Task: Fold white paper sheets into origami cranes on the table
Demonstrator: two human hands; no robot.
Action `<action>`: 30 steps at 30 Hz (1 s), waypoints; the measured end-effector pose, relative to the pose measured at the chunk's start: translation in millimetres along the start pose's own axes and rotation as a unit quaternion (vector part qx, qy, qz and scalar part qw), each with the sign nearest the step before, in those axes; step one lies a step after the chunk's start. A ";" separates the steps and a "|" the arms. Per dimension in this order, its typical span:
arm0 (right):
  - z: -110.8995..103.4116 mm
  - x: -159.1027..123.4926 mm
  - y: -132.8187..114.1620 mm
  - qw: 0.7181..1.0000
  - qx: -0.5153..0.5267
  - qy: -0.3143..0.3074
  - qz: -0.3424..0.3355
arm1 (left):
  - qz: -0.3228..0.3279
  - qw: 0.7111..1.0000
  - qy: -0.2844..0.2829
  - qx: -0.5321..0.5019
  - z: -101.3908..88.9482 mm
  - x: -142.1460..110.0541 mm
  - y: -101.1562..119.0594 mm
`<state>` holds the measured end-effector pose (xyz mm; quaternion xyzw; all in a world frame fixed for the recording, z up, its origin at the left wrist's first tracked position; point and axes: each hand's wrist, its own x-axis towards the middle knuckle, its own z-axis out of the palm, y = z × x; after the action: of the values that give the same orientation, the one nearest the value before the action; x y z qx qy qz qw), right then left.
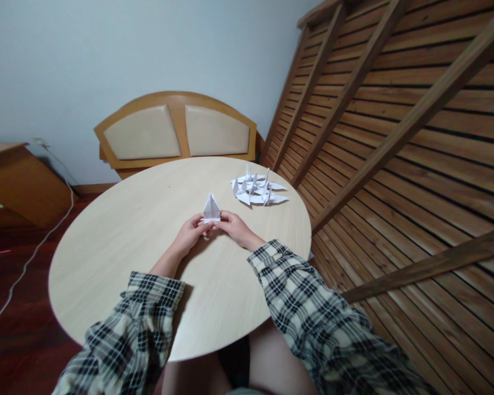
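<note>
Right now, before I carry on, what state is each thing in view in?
Paper piece: folded to a point at the top, held upright
Left hand: fingers closed on the paper's lower left
Right hand: fingers closed on its lower right
Origami cranes: folded, bunched together on the round table
White cable: lying loose across the floor

**No Readable Text**

We find no writing that we can read in the head view — no text, labels, brands, numbers or signs — on any of the things we see.
</note>
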<state>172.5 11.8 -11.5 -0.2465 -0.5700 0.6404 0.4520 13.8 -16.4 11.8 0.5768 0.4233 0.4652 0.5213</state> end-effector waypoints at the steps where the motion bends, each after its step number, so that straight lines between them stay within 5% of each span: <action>1: -0.7 0.3 0.7 1.000 0.004 0.004 0.008 | -0.001 1.000 -0.004 -0.003 -0.4 -0.4 0.0; 15: -7.4 4.9 4.8 0.999 -0.008 0.019 0.038 | -0.035 0.995 0.004 -0.092 -3.3 3.0 -11.2; 30: -8.8 -0.1 -2.3 0.990 -0.125 0.068 -0.020 | -0.046 0.996 0.050 -0.055 -1.2 4.4 -11.0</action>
<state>180.6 16.0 -11.4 -0.3326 -0.6184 0.5365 0.4681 13.5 -10.9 1.2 0.5030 0.4486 0.4914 0.5516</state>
